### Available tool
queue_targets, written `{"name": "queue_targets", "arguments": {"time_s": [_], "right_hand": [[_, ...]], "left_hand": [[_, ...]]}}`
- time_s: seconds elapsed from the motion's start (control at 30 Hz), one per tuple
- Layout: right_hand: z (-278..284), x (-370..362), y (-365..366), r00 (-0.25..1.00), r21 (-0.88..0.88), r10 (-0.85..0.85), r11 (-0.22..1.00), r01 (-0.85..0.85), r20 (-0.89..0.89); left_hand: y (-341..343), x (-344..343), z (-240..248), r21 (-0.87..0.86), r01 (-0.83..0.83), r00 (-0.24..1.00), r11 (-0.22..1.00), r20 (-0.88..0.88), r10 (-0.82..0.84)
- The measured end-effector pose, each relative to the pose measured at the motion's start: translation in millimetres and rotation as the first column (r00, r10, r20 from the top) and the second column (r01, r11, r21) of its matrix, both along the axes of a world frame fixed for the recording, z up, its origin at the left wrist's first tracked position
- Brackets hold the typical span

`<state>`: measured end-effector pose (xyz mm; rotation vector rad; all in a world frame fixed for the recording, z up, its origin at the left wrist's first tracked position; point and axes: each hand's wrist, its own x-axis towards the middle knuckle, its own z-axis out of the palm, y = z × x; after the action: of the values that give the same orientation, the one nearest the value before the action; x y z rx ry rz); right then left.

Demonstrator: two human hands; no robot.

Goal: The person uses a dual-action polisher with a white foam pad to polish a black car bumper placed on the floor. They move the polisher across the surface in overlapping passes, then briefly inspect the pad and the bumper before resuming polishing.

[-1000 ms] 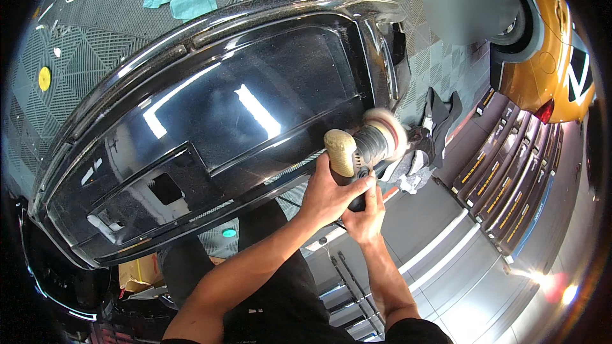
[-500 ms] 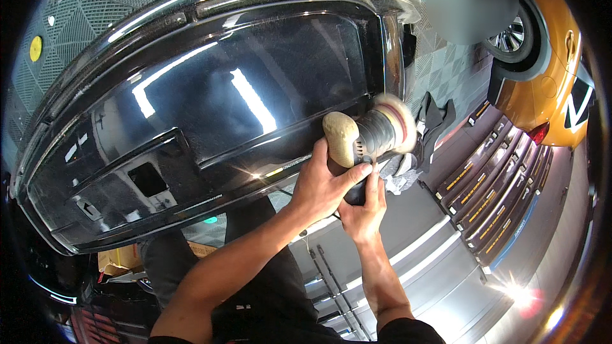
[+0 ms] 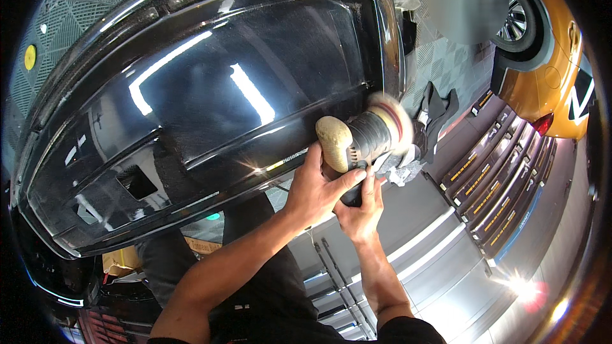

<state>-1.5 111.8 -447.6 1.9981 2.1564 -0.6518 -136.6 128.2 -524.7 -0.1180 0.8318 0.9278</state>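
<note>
Both hands are closed around a polisher [image 3: 364,140], a black tool with a worn yellowish cap over one end. My left hand [image 3: 312,185] wraps its body just below that cap, thumb laid across. Lower down, my right hand [image 3: 360,212] grips the dark handle, fingers partly hidden. The round pad [image 3: 396,121] points to the right and is smeared, as if spinning. Left of the tool lies a large glossy black car panel [image 3: 280,38] with bright light reflections and a square cutout. The pad is by its lower right corner; whether they touch I cannot tell.
An orange car [image 3: 542,99] stands at the far right. Several long dark boxes [image 3: 503,185] lie stacked below it. Dark and grey cloths [image 3: 437,114] lie right of the pad. A yellow disc [image 3: 30,57] rests on the tiled floor at left; a cardboard box [image 3: 121,260] sits under the panel.
The view has shifted slightly, so the panel sits a little higher in the picture. Both hands keep their hold on the polisher, and its pad is blurred in both frames.
</note>
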Motion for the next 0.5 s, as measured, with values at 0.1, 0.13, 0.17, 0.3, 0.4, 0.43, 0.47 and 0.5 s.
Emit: {"name": "queue_targets", "arguments": {"time_s": [0.1, 0.13, 0.17, 0.3, 0.4, 0.43, 0.47, 0.5], "right_hand": [[2, 6, -15, 0.999, -0.028, -0.044, 0.999, 0.043, -0.022], [3, 8, -20, 0.998, -0.038, -0.054, 0.998, 0.053, -0.015], [4, 10, -25, 0.998, -0.041, -0.068, 0.997, 0.068, -0.005], [9, 12, -41, 0.994, -0.053, -0.106, 0.993, 0.107, 0.033], [10, 11, -44, 0.995, -0.042, -0.085, 0.995, 0.087, 0.045], [9, 13, -46, 0.997, -0.03, -0.068, 0.997, 0.069, 0.037], [9, 14, -47, 0.998, -0.017, -0.05, 0.999, 0.05, 0.031], [9, 14, -48, 0.998, -0.027, -0.058, 0.998, 0.059, 0.04]], "left_hand": [[-15, 10, -2, 0.019, 0.01, 1.0, 1.0, -0.019, -0.01], [-19, 12, -2, 0.022, 0.021, 1.0, 1.0, -0.022, -0.02], [-23, 14, -2, 0.031, 0.03, 0.999, 0.999, -0.037, -0.028], [-38, 22, -4, 0.08, 0.082, 0.99, 0.993, -0.122, -0.072], [-41, 20, -2, 0.085, 0.178, 0.968, 0.98, -0.191, -0.16], [-41, 17, -1, 0.079, 0.217, 0.957, 0.973, -0.212, -0.196], [-40, 17, 1, 0.074, 0.219, 0.958, 0.973, -0.206, -0.2], [-40, 16, 2, 0.068, 0.222, 0.958, 0.973, -0.201, -0.205]]}}
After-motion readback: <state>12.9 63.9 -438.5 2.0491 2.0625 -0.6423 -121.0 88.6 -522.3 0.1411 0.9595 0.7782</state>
